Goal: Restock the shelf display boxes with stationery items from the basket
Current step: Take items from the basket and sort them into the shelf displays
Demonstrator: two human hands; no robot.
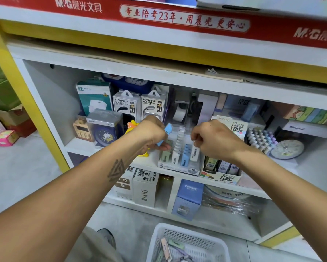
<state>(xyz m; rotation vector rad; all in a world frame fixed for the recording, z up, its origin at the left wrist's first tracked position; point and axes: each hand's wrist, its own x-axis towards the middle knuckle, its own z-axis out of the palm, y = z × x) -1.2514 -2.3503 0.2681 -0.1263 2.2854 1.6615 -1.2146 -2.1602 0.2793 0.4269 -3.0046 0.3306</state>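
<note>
Your left hand (151, 132) has its grip curled round a blue lead case (165, 134), held just above the left end of the clear display box (179, 165) on the middle shelf (83, 146). Your right hand (213, 139) pinches a white lead case (194, 151) standing in the box's right row. Below on the floor, the white basket (187, 242) holds more pastel cases.

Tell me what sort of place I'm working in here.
Most likely a stationery shop: a red M&G-branded shelf header, display boxes of pencil leads on the shelf, boxed power banks behind, and a white restocking basket on the floor.
</note>
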